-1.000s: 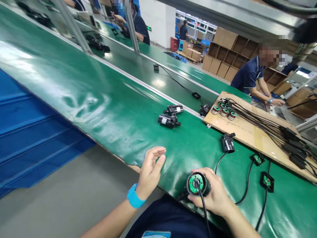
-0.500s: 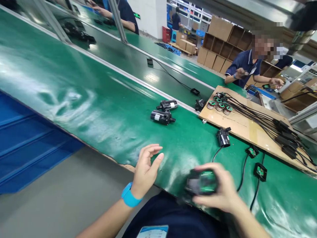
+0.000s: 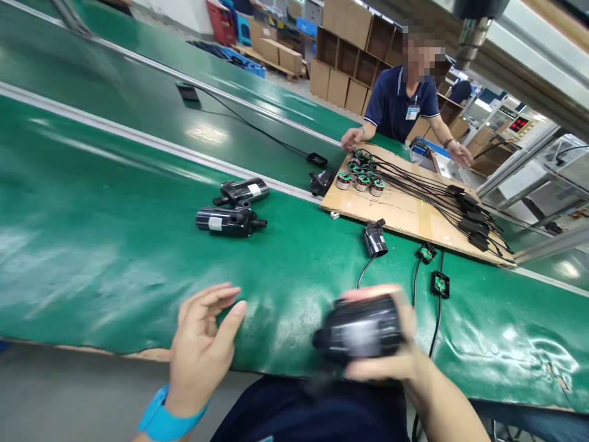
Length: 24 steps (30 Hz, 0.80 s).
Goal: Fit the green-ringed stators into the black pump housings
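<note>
My right hand [image 3: 408,362] is wrapped round a black cylindrical pump [image 3: 361,334] with a white label, held above the near edge of the green mat; motion blurs it. My left hand [image 3: 202,344] hovers to the left of that pump, empty, its fingers curved and the thumb apart. Beyond the left hand, two similar black pumps, a nearer one [image 3: 225,221] and a farther one [image 3: 243,191], lie on their sides. Another black pump [image 3: 375,239], with a cable, stands tilted past my right hand.
Two small black boxes with green circuit boards, one [image 3: 426,253] behind the other [image 3: 440,285], lie on the right with cables. A cardboard sheet [image 3: 414,215] bears several round motor parts [image 3: 362,182] and cables. A co-worker [image 3: 400,104] stands across the bench, both hands near the sheet.
My view has swung to the right, shifting the bench leftward. In my right hand the pump has turned: its green inside faced me before, its labelled side now. The co-worker's hands have lowered.
</note>
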### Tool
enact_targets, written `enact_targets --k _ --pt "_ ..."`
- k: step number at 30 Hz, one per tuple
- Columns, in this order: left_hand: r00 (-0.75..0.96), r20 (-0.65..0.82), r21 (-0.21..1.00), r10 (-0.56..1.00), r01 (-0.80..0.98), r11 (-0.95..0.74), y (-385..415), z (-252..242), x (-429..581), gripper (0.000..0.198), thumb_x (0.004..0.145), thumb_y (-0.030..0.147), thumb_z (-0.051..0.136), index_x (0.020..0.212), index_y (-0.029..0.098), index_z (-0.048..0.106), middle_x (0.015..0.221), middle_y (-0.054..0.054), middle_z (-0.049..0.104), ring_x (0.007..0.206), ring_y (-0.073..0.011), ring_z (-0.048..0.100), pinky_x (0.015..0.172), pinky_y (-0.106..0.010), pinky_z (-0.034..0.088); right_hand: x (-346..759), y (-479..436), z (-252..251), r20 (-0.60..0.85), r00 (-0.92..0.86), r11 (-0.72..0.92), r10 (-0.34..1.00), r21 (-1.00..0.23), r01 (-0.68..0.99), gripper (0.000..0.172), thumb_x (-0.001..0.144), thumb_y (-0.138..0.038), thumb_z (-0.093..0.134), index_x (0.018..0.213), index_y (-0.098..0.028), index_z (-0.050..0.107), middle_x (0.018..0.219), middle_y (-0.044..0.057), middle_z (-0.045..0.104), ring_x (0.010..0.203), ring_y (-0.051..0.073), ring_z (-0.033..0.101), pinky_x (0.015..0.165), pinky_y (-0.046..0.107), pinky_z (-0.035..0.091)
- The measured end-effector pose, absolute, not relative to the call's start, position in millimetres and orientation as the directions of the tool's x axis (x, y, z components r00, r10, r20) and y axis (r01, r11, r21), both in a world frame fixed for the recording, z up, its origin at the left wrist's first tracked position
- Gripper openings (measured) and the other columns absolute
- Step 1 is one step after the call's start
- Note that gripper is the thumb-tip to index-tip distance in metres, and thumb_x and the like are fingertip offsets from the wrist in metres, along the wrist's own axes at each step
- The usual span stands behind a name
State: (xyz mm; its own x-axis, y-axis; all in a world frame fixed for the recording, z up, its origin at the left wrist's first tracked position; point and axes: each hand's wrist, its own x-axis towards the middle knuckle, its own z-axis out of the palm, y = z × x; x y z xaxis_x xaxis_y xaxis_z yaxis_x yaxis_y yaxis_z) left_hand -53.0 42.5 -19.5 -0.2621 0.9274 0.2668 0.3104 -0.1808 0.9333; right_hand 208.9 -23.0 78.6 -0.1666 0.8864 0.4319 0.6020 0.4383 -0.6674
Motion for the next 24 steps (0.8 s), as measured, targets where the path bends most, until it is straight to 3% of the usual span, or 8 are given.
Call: enact_targets --k 3,6,10,14,20,24 --pt "-0.245 0.271 0.928 0.931 0.324 -0.185 42 -21 -53 0.053 0.086 0.070 0.064 0.105 0.021 0.063 0.120 -0.009 0.057 0.106 -0.0287 0.063 0.104 -0.054 0.053 195 -9 42 0.396 -0.405 0.556 0.824 -0.699 0.450 0.058 0.081 -0.055 0.079 0.127 -0.026 0.056 0.118 0.004 0.077 0.104 0.018 0.076 0.105 0.035 0.053" --pt "-0.110 0.229 0.943 0.967 0.270 -0.192 30 -21 -48 0.054 0.091 0.070 0.059 0.114 0.021 0.063 0.113 -0.010 0.063 0.108 -0.0309 0.063 0.104 -0.052 0.051 190 -9 39 0.401 -0.394 0.551 0.827 -0.718 0.424 0.064 0.082 -0.050 0.080 0.133 -0.024 0.053 0.129 0.010 0.073 0.114 0.022 0.073 0.114 0.041 0.043" --pt "0.302 0.183 0.983 0.936 -0.032 -0.182 0 -11 -32 0.064 0.095 0.073 0.048 0.139 0.026 0.054 0.130 -0.013 0.063 0.116 -0.0312 0.064 0.104 -0.044 0.051 191 -22 66 0.393 -0.304 0.491 0.868 -0.772 0.404 0.067 0.078 -0.047 0.085 0.133 -0.024 0.055 0.126 0.008 0.074 0.111 0.020 0.073 0.103 0.033 0.050" --pt "0.558 0.144 0.957 0.817 -0.288 0.028 -18 5 -16 0.083 0.086 0.085 0.047 0.154 0.038 0.039 0.149 -0.009 0.054 0.129 -0.0353 0.059 0.105 -0.043 0.053 190 -31 77 0.322 -0.241 0.391 0.915 -0.856 0.339 0.068 0.071 -0.052 0.090 0.125 -0.025 0.060 0.118 0.005 0.076 0.103 0.019 0.074 0.092 0.027 0.054" --pt "0.623 0.160 0.934 0.766 -0.347 0.087 -23 14 -12 0.088 0.085 0.079 0.060 0.159 0.039 0.032 0.157 -0.008 0.047 0.144 -0.0398 0.044 0.114 -0.046 0.046 191 -39 70 0.300 -0.256 0.376 0.919 -0.861 0.342 0.075 0.070 -0.053 0.090 0.130 -0.024 0.057 0.118 0.007 0.075 0.103 0.022 0.074 0.097 0.032 0.053" --pt "0.636 0.175 0.946 0.752 -0.319 0.049 -22 15 -15 0.079 0.092 0.071 0.057 0.159 0.042 0.027 0.157 -0.008 0.045 0.139 -0.0379 0.051 0.112 -0.046 0.048 198 -42 74 0.360 -0.271 0.441 0.893 -0.820 0.364 0.078 0.075 -0.052 0.088 0.137 -0.024 0.049 0.122 0.009 0.073 0.106 0.022 0.073 0.097 0.032 0.054"
